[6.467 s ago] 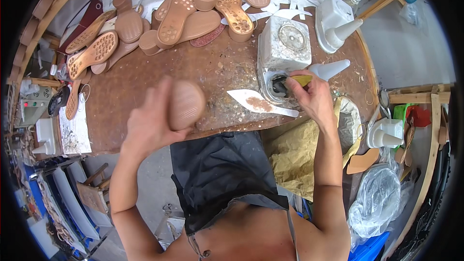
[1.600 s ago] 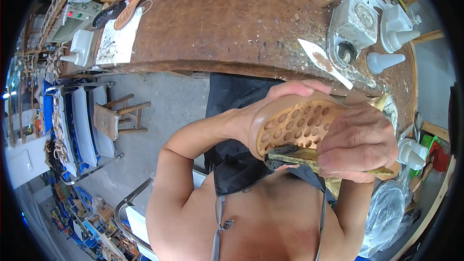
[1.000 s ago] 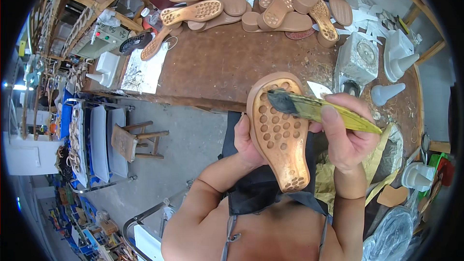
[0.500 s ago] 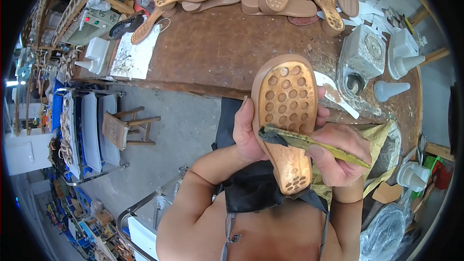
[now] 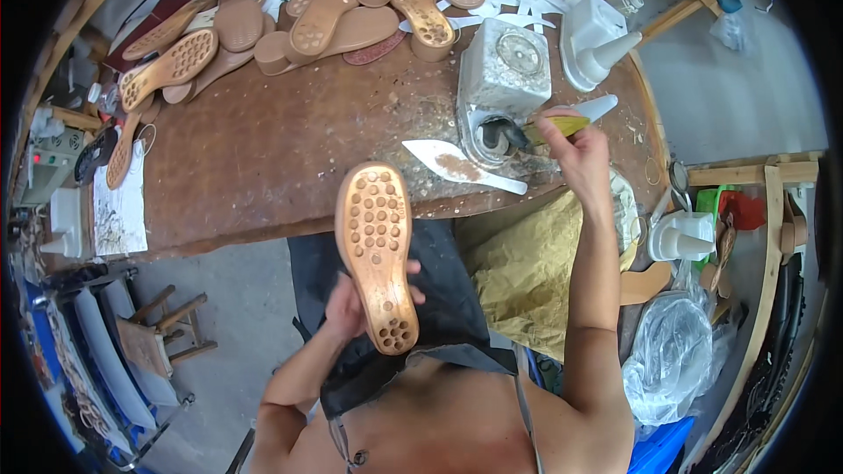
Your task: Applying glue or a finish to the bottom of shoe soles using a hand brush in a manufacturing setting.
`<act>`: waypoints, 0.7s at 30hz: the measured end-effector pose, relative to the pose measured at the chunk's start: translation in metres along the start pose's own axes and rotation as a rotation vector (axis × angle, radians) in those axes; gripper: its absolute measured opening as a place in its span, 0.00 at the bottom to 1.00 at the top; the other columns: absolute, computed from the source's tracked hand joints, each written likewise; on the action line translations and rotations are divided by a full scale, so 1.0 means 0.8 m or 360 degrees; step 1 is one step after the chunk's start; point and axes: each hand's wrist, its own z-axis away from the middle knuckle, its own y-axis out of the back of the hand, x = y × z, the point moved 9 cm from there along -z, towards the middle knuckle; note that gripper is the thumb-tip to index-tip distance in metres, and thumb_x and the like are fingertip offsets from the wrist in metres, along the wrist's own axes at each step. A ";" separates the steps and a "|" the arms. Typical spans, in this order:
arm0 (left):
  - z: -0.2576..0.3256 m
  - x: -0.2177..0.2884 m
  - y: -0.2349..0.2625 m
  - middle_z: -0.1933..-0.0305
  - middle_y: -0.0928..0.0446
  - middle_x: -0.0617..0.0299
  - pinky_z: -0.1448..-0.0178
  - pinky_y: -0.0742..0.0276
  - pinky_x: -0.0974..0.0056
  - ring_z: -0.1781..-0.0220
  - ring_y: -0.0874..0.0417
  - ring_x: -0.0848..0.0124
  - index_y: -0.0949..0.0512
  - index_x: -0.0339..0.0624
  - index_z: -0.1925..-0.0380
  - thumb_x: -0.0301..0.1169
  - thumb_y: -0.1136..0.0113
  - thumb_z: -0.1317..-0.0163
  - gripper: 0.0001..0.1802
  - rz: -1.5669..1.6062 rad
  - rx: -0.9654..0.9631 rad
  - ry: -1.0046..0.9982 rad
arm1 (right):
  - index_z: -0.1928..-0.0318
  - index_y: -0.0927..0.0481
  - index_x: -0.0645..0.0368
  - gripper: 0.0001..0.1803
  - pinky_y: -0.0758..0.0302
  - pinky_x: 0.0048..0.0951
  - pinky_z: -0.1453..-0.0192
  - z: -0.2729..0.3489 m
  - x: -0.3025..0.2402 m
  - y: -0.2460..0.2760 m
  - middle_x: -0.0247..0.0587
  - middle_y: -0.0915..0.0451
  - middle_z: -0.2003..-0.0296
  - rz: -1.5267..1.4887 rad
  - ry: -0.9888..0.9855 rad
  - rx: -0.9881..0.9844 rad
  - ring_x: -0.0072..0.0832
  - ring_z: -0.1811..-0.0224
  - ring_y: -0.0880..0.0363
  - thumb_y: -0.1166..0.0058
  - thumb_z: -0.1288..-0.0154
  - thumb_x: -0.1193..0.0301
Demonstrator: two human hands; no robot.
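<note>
My left hand (image 5: 346,305) is wrapped round the waist of a tan shoe sole (image 5: 376,241). The sole's hollowed face, wet-looking and dotted with round pits, is turned up above my black apron. My right hand (image 5: 578,156) reaches over the bench and grips a yellow-handled brush (image 5: 569,125). The brush's dark bristle end is at the round mouth of a stained white glue dispenser (image 5: 507,66); how far it dips in cannot be made out. A white plastic cone (image 5: 599,107) lies just behind that hand.
Several tan soles (image 5: 338,0) are heaped along the far side of the brown bench (image 5: 290,132). A white pointed blade-shaped piece (image 5: 461,167) lies before the dispenser. Gold sheeting (image 5: 518,272) hangs at the bench's front edge. A wooden stool (image 5: 158,333) stands at left.
The brush has left the sole, and my right hand has carried it forward to the dispenser. The sole stays in my left hand, lower and closer to my body. My view has swung right.
</note>
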 end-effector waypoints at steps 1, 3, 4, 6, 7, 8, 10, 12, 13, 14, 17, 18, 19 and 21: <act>0.004 -0.014 0.009 0.39 0.37 0.44 0.47 0.26 0.55 0.50 0.23 0.53 0.51 0.39 0.34 0.62 0.69 0.37 0.43 -0.0137 0.0042 0.0086 | 0.63 0.21 0.66 0.09 0.29 0.23 0.67 -0.004 0.003 -0.006 0.37 0.21 0.75 0.0071 0.0064 -0.0022 0.20 0.73 0.26 0.43 0.40 0.71; 0.004 -0.017 0.013 0.40 0.36 0.44 0.48 0.26 0.56 0.51 0.23 0.55 0.51 0.38 0.34 0.57 0.67 0.34 0.39 -0.0152 0.0086 0.0115 | 0.63 0.21 0.65 0.10 0.29 0.24 0.67 -0.006 0.002 -0.017 0.38 0.22 0.76 0.0126 0.0036 -0.0059 0.20 0.74 0.26 0.43 0.40 0.70; 0.002 -0.018 0.018 0.40 0.35 0.44 0.47 0.26 0.56 0.51 0.22 0.56 0.51 0.38 0.35 0.55 0.65 0.34 0.38 -0.0111 0.0152 0.0097 | 0.63 0.21 0.65 0.10 0.29 0.25 0.68 -0.007 0.003 -0.024 0.39 0.22 0.77 0.0182 0.0011 -0.0088 0.20 0.75 0.26 0.43 0.40 0.70; -0.006 -0.015 0.021 0.41 0.34 0.44 0.47 0.26 0.56 0.51 0.22 0.57 0.51 0.38 0.35 0.54 0.64 0.34 0.37 -0.0070 0.0223 0.0083 | 0.63 0.20 0.65 0.11 0.29 0.27 0.69 -0.008 -0.001 -0.031 0.43 0.22 0.77 0.0244 0.0058 -0.0085 0.24 0.77 0.25 0.44 0.40 0.69; -0.012 -0.009 0.020 0.41 0.34 0.44 0.47 0.26 0.56 0.51 0.22 0.57 0.51 0.38 0.35 0.53 0.62 0.34 0.37 -0.0084 0.0260 0.0074 | 0.63 0.21 0.65 0.10 0.31 0.24 0.70 -0.009 -0.004 -0.036 0.38 0.23 0.78 0.0325 0.0047 -0.0103 0.20 0.77 0.28 0.43 0.40 0.70; -0.018 -0.003 0.019 0.41 0.34 0.44 0.46 0.26 0.57 0.50 0.22 0.57 0.51 0.38 0.35 0.52 0.61 0.34 0.36 -0.0098 0.0299 0.0066 | 0.63 0.21 0.65 0.10 0.32 0.22 0.72 -0.010 -0.005 -0.040 0.34 0.25 0.79 0.0404 0.0036 -0.0123 0.17 0.77 0.31 0.43 0.40 0.70; -0.031 0.009 0.016 0.42 0.34 0.44 0.46 0.26 0.57 0.50 0.22 0.57 0.51 0.38 0.35 0.52 0.61 0.34 0.37 -0.0161 0.0309 0.0024 | 0.63 0.21 0.65 0.10 0.32 0.22 0.72 -0.012 -0.006 -0.042 0.36 0.25 0.79 0.0359 0.0090 -0.0103 0.18 0.77 0.30 0.43 0.41 0.70; -0.043 0.025 0.010 0.42 0.34 0.43 0.46 0.26 0.57 0.50 0.23 0.58 0.52 0.38 0.35 0.52 0.61 0.34 0.37 -0.0259 0.0342 -0.0046 | 0.62 0.20 0.64 0.11 0.29 0.27 0.71 -0.013 -0.008 -0.042 0.45 0.22 0.78 0.0383 0.0061 -0.0119 0.28 0.78 0.25 0.44 0.40 0.69; -0.047 0.030 0.010 0.42 0.34 0.43 0.46 0.26 0.57 0.50 0.23 0.58 0.52 0.38 0.35 0.52 0.61 0.34 0.37 -0.0257 0.0343 -0.0043 | 0.62 0.20 0.64 0.11 0.29 0.27 0.71 -0.011 -0.006 -0.040 0.45 0.22 0.78 0.0384 0.0058 -0.0120 0.28 0.78 0.25 0.44 0.40 0.69; -0.051 0.036 0.008 0.41 0.34 0.43 0.46 0.26 0.58 0.50 0.22 0.58 0.52 0.38 0.35 0.52 0.61 0.34 0.37 -0.0248 0.0337 -0.0061 | 0.62 0.20 0.63 0.10 0.30 0.26 0.71 -0.009 -0.005 -0.033 0.43 0.22 0.78 0.0323 0.0059 -0.0095 0.25 0.78 0.25 0.44 0.40 0.69; -0.056 0.048 0.004 0.42 0.34 0.41 0.48 0.25 0.58 0.51 0.22 0.58 0.52 0.38 0.35 0.52 0.62 0.34 0.36 -0.0247 0.0337 -0.0066 | 0.63 0.20 0.63 0.10 0.31 0.23 0.72 0.001 -0.007 -0.016 0.38 0.23 0.79 0.0134 -0.0018 -0.0007 0.19 0.77 0.27 0.43 0.40 0.69; -0.057 0.050 0.002 0.42 0.34 0.40 0.48 0.24 0.58 0.51 0.22 0.58 0.51 0.38 0.35 0.52 0.63 0.34 0.36 -0.0237 0.0317 -0.0056 | 0.64 0.20 0.63 0.10 0.31 0.23 0.72 0.004 -0.005 -0.008 0.36 0.23 0.79 0.0004 -0.0096 0.0057 0.17 0.77 0.29 0.43 0.41 0.69; -0.057 0.052 0.001 0.42 0.34 0.39 0.49 0.24 0.58 0.51 0.22 0.58 0.51 0.38 0.35 0.52 0.63 0.34 0.36 -0.0229 0.0300 -0.0046 | 0.64 0.21 0.64 0.10 0.31 0.22 0.72 0.005 -0.008 -0.007 0.33 0.23 0.79 0.0018 -0.0085 0.0048 0.16 0.77 0.29 0.42 0.41 0.69; -0.056 0.056 -0.006 0.42 0.34 0.38 0.49 0.24 0.57 0.50 0.22 0.57 0.51 0.38 0.35 0.52 0.64 0.34 0.36 -0.0185 0.0265 -0.0063 | 0.64 0.21 0.63 0.10 0.32 0.22 0.72 0.007 -0.005 -0.010 0.33 0.24 0.79 0.0058 -0.0092 0.0026 0.16 0.77 0.30 0.42 0.41 0.69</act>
